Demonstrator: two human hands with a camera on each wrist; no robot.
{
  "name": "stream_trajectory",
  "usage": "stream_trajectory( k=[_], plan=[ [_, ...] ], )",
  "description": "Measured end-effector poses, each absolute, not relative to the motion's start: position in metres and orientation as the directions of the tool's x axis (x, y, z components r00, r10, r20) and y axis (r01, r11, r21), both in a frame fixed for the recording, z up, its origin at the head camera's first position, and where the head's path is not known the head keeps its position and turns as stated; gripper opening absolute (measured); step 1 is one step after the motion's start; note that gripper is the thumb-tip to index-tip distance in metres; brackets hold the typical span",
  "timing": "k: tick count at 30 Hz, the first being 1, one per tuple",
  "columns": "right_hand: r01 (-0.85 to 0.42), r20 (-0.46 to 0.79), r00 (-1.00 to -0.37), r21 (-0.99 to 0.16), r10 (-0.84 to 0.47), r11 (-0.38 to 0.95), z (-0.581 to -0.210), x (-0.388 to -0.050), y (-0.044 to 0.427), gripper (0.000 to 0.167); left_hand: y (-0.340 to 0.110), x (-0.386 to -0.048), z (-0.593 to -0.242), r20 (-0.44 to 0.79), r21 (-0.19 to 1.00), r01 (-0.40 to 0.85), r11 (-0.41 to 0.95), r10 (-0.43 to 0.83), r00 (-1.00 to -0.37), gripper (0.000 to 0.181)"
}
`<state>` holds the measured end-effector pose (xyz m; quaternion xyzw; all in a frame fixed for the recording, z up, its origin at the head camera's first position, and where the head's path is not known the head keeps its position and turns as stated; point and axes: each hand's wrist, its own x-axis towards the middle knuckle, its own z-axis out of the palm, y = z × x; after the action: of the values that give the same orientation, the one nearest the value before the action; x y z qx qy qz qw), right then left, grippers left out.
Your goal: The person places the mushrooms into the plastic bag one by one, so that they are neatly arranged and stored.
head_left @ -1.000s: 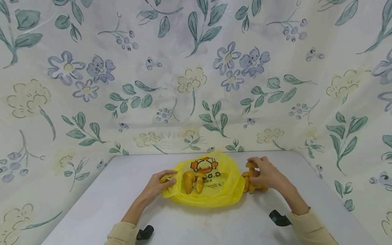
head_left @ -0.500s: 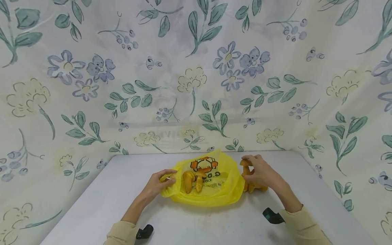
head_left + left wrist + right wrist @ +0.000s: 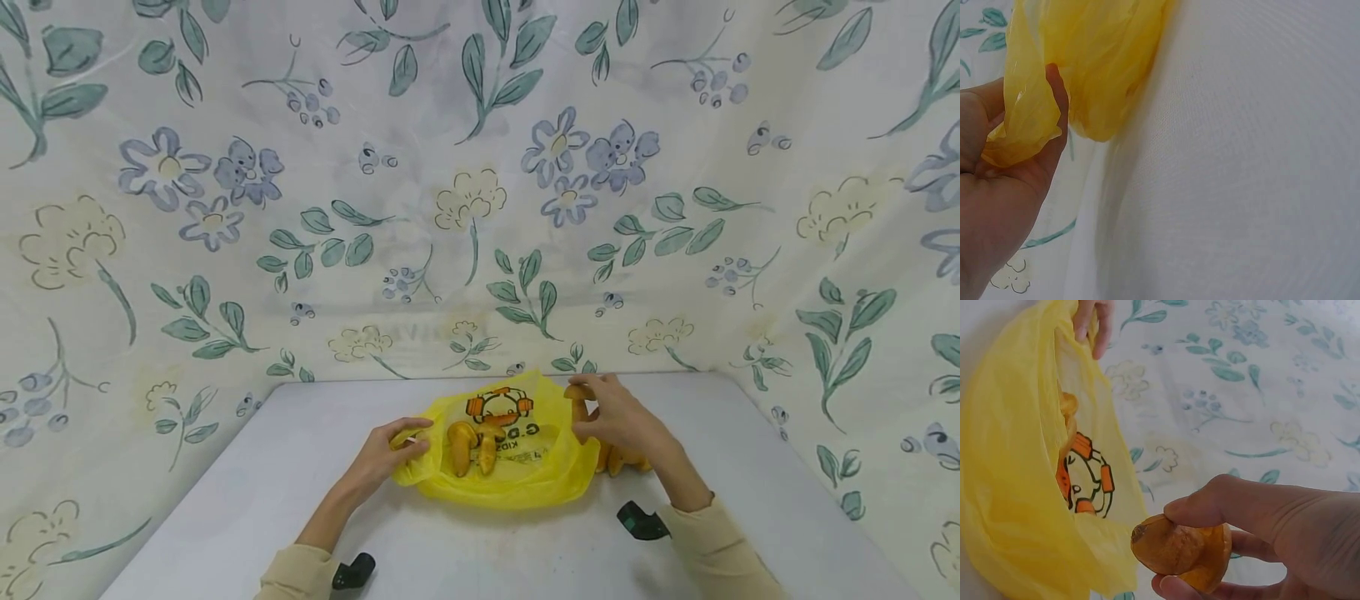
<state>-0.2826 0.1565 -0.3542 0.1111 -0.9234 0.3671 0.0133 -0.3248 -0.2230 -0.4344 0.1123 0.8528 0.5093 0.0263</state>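
A yellow plastic bag [image 3: 517, 495] with a cartoon print lies on the table, its mouth spread. At its left edge my left hand [image 3: 381, 460] holds the plastic between thumb and fingers; in the left wrist view a fold of the bag [image 3: 1025, 119] rests in that grip. My right hand [image 3: 628, 421] pinches a brown mushroom [image 3: 578, 408] by its two ends, at the bag's right edge. The right wrist view shows this mushroom [image 3: 1175, 550] between thumb and fingers, close to the plastic. Two mushrooms [image 3: 461, 452] show in the bag.
More mushrooms [image 3: 619, 460] lie on the white table [image 3: 480, 558] right of the bag, partly behind my right hand. Floral cloth [image 3: 480, 208] surrounds the table at the back and sides. A black device [image 3: 642, 522] sits by each wrist.
My right hand has carried the mushroom leftward from above the pile to the bag's right edge. The left hand and the two mushrooms in the bag have stayed in place.
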Motion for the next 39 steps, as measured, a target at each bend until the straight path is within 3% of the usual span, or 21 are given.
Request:
stream_trajectory(
  k=[9,39],
  plan=[
    [-0.225,0.114,-0.971,-0.716,-0.208,0.660,-0.358,-0.285,0.142,0.065,-0.224,-0.323,-0.433,0.082,0.864,0.183,0.469,0.227,-0.971,0.043],
    [-0.250,0.089,-0.962,-0.675,-0.260,0.694,-0.362,-0.305,0.109,0.068,-0.221,-0.321,-0.432,0.083,0.875,0.174,0.452,0.214,-0.973,0.040]
  ],
)
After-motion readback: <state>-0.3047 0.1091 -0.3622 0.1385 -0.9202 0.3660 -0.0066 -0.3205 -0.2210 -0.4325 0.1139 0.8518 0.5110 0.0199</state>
